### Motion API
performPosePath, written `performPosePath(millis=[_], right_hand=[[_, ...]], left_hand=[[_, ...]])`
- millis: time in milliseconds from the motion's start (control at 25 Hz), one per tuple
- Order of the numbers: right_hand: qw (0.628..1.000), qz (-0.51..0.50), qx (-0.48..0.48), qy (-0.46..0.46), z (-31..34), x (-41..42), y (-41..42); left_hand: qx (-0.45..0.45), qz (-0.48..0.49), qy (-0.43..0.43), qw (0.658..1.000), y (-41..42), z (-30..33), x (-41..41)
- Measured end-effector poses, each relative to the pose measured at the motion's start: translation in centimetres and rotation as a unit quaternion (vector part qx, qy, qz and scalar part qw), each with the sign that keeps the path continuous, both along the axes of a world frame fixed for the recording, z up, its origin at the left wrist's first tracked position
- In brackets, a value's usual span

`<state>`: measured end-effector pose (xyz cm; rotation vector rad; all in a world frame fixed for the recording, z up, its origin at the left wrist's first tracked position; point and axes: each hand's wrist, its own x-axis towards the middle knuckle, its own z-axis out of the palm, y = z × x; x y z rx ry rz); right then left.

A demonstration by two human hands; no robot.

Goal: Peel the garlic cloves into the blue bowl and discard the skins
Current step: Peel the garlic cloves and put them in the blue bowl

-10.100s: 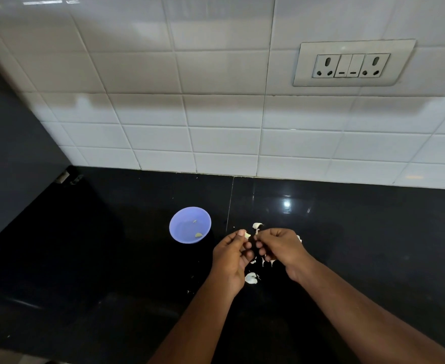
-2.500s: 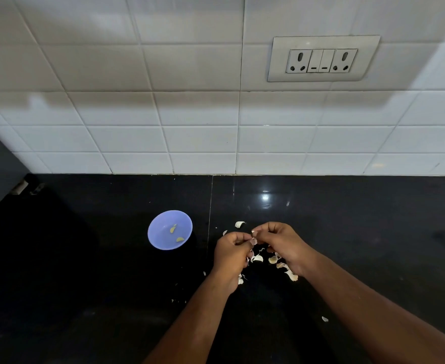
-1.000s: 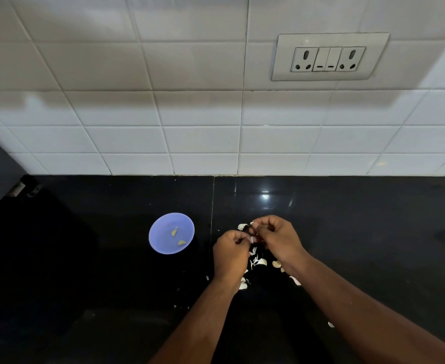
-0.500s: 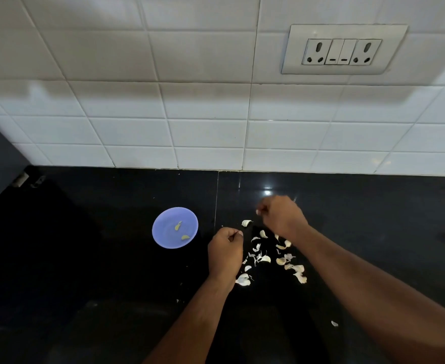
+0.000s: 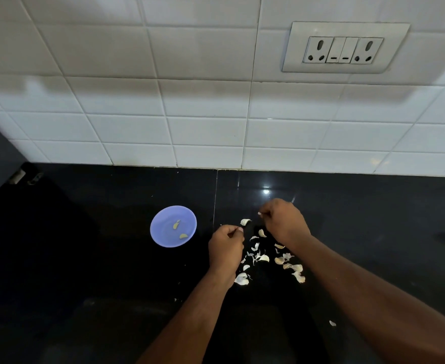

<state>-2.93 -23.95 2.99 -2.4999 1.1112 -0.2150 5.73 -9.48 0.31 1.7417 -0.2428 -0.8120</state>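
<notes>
Working low over the black countertop [image 5: 84,258], the two hands sit apart: the left hand [image 5: 225,246] is curled into a loose fist with thumb against forefinger, and something pale shows at its fingertips, probably a clove or a scrap of skin, though it is too small to tell which. The right hand [image 5: 281,222] is curled too, farther back toward the wall, pinching a tiny whitish bit at its fingertips; what that bit is cannot be told either. Between and below the hands lies a scatter of papery garlic skins [image 5: 268,258], with one larger pale piece [image 5: 245,222] just beyond the left hand's knuckles. To the left, near but not touching the left hand, stands the blue bowl [image 5: 161,237], holding two peeled cloves [image 5: 176,225]. Judging from this, the peeling is under way with a couple of cloves done, and the skins are all yet to be gathered and discarded. On the white tiled wall [image 5: 163,101] a socket plate [image 5: 343,49] carries no readable writing; no brand or label shows anywhere.
</notes>
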Motion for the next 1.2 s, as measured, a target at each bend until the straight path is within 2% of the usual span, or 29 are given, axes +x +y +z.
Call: performPosePath(millis=[40,120,160,240,320,360,400,480,760,1120,1200], right_hand=[[1.000,0.006,-0.029,0.004,0.0,-0.1,-0.1],[0.994,0.042,-0.053,0.085,-0.5,-0.2,0.1],[0.989,0.053,-0.044,0.128,-0.8,-0.4,0.3],[0.989,0.042,-0.013,0.139,-0.8,-0.2,0.3],[0.994,-0.008,0.098,0.040,-0.3,0.0,0.2],[0.983,-0.029,0.178,-0.030,0.1,0.0,0.6],[0.962,-0.043,0.254,-0.094,0.5,-0.2,1.2],[0.920,-0.047,0.346,-0.176,1.1,-0.9,2.4],[0.883,-0.039,0.396,-0.249,1.1,-2.6,3.0],[0.718,-0.106,0.597,-0.341,0.8,-2.9,3.1],[0.718,-0.109,0.599,-0.337,0.6,-3.0,3.2]], left_hand=[[-0.001,0.000,0.006,1.000,0.0,-0.1,-0.1],[-0.002,-0.002,0.010,1.000,0.0,0.0,-0.3],[-0.001,-0.006,0.011,1.000,-0.1,0.0,-0.4],[-0.006,-0.008,0.015,1.000,-0.2,0.2,-0.6],[-0.012,-0.005,0.029,0.999,-0.4,0.6,-0.6],[-0.018,-0.006,0.040,0.999,-0.5,0.8,-0.6],[-0.026,-0.005,0.058,0.998,-0.6,0.9,-0.5],[-0.053,0.005,0.106,0.993,-0.7,1.3,-0.4],[-0.084,-0.009,0.098,0.992,-0.9,1.9,-0.4],[-0.120,-0.016,0.181,0.976,-0.5,2.5,-0.4],[-0.101,-0.027,0.152,0.983,-0.6,2.7,-0.6]])
